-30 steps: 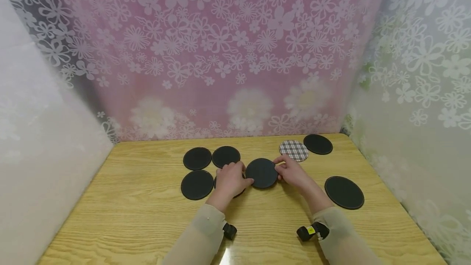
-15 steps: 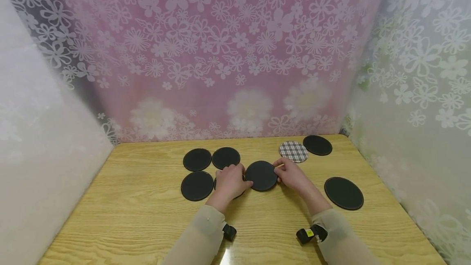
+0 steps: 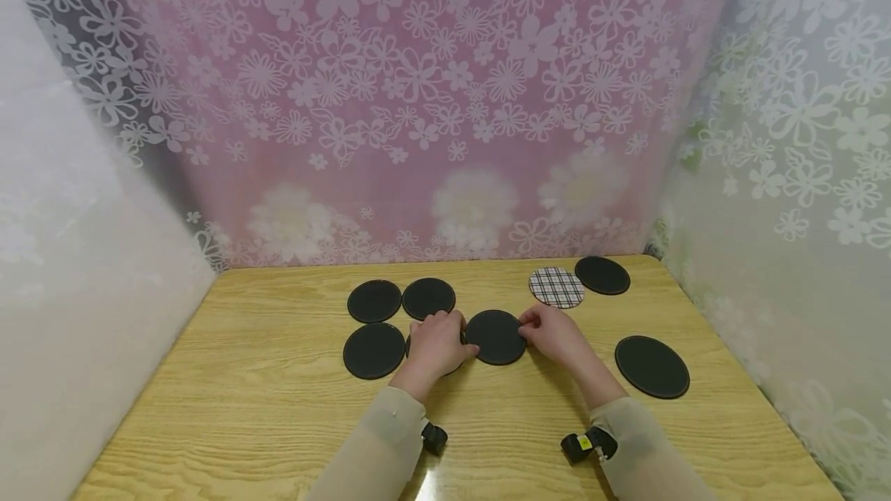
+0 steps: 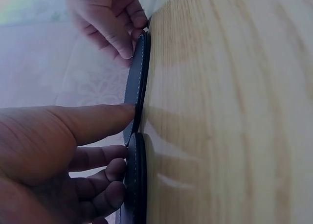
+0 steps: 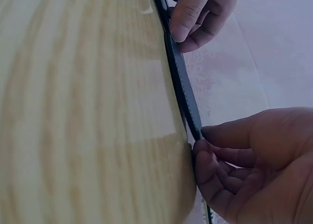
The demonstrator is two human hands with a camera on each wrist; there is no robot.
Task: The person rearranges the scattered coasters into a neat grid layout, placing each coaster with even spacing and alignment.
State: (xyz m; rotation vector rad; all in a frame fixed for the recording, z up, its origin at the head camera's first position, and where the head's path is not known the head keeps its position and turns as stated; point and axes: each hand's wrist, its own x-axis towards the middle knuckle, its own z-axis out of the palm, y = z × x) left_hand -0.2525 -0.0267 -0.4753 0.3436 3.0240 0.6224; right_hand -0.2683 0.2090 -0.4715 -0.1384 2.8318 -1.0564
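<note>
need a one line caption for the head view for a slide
Two hands, left hand and right hand, hold a black coaster between them on a wooden table.

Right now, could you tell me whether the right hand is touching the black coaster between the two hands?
Touching: the right wrist view shows the right hand with fingertips pinching the black coaster's edge.

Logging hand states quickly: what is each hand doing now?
Left hand: fingers pinch the round black leather coaster.
Right hand: pinches its opposite edge.
</note>
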